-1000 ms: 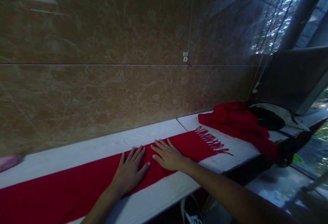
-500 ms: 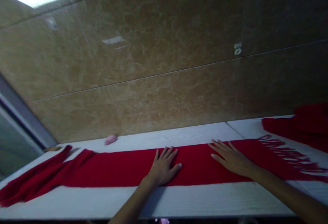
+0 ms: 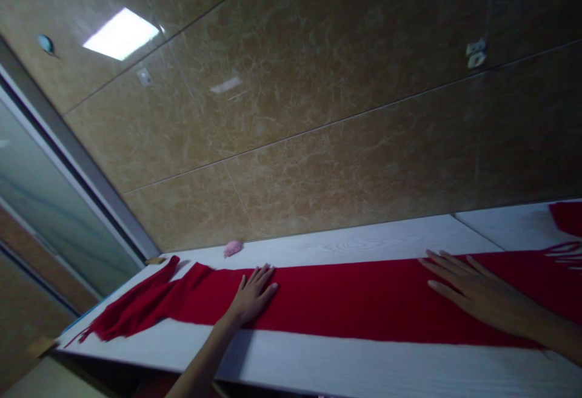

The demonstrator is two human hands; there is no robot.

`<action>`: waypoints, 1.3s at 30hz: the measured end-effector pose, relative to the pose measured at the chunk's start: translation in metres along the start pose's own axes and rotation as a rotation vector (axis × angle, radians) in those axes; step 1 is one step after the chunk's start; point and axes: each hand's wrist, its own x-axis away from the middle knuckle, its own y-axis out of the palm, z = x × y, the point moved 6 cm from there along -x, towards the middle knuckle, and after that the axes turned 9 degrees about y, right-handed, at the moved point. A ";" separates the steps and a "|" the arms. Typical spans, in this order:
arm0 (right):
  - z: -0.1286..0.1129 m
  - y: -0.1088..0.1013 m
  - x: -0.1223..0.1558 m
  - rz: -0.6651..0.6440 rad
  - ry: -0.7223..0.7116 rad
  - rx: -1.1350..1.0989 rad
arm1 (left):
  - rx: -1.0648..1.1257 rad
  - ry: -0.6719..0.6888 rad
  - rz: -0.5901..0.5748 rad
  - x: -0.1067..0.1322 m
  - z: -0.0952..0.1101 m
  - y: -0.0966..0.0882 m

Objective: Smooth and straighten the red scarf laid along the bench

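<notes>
A long red scarf lies stretched flat along a white wooden table. My left hand rests flat on it near its left part, fingers spread and open. My right hand lies flat on the scarf further right, fingers stretched out. The scarf's left end is rumpled near the table's far left corner. Its fringe shows at the right edge of the view.
A small pink object sits on the table against the brown marble wall. More red fabric lies at the far right. A glass door with a dark frame stands at the left.
My hands have slid apart along the scarf, the left one leftward and the right one rightward. The view has swung left, so the scarf's rumpled left end now shows.
</notes>
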 end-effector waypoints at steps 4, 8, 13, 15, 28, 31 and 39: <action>0.002 0.004 0.000 -0.064 0.020 0.030 | -0.034 -0.062 0.024 0.005 -0.053 -0.007; 0.001 0.001 0.002 -0.116 0.057 0.047 | -0.097 -0.140 0.024 0.014 -0.105 -0.013; -0.001 -0.007 0.004 -0.111 0.043 0.037 | -0.139 -0.219 0.059 0.028 -0.160 -0.021; -0.001 -0.010 0.005 -0.107 0.049 0.011 | -0.151 -0.238 0.074 0.032 -0.177 -0.022; 0.014 -0.001 0.004 -0.144 0.088 -0.058 | -0.255 -0.175 0.032 0.037 -0.222 -0.014; 0.021 0.004 0.004 -0.126 0.082 -0.058 | -0.279 -0.182 -0.015 0.036 -0.218 -0.016; 0.029 0.008 0.007 -0.163 0.085 -0.033 | -0.247 -0.254 -0.106 0.028 -0.184 -0.027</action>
